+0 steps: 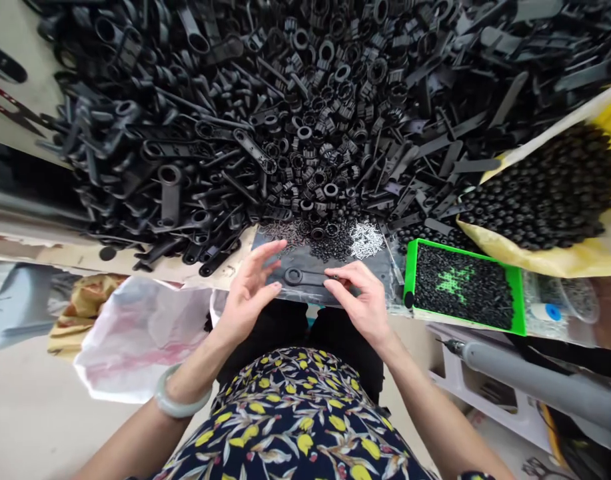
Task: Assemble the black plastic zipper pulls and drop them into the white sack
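A flat black plastic arm (305, 277) with a ring at its left end lies over the dark work mat (298, 295). My right hand (360, 293) pinches its right end between thumb and fingertips. Just left of the ring, my left hand (252, 288) hovers with thumb and fingers apart, holding nothing. Behind the arm are small heaps of tiny parts: silvery pins (366, 240), small black pieces (330, 248) and brownish screw-like bits (288, 235).
A huge pile of black plastic parts (305, 133) covers the table behind. To the right stand a green tray (518, 300) of tiny black pieces and a yellow sack (550, 260) of black knobs. An electric screwdriver (505, 367) sits lower right; a white bag (135, 333) hangs left.
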Motion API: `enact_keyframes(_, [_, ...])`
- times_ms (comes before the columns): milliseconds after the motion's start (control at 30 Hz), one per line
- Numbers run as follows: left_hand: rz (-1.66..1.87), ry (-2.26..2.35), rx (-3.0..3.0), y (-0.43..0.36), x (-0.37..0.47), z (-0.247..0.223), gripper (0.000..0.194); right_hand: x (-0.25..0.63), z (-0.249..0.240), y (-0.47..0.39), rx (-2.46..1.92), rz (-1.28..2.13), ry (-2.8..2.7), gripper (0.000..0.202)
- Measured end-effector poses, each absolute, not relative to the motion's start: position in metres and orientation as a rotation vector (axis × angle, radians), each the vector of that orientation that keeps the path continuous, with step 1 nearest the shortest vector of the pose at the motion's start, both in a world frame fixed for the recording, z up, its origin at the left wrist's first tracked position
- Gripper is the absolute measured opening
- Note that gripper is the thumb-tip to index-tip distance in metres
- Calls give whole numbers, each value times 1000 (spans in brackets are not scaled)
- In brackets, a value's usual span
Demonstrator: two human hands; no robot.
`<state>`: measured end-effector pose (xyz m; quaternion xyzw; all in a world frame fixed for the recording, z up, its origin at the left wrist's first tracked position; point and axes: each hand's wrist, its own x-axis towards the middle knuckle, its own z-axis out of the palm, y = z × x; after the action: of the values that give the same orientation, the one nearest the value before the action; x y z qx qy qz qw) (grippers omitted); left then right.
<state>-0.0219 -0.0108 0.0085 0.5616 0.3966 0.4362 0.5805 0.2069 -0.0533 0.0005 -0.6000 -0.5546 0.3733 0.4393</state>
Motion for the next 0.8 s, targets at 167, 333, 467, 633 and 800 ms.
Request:
enact_keyframes(167, [1057,1146,1867,-4,14,15,17,221,-15,-51,-1710,274,-1967,24])
enact_keyframes(333, [944,1026,2470,58,85,16,19,225,-9,-59,-1748,249,-1919,29])
enact_keyframes(467, [662,845,2772,111,129,8,25,228,-10,-69,-1746,295,-1903,24])
enact_keyframes(633, [607,663,2642,130,150,5,31,233,-16,-77,-1709,402,-1805,22])
enact_keyframes(800, [713,547,2403,131,152,1,27,246,-6,-75,-1700,476,-1673,23])
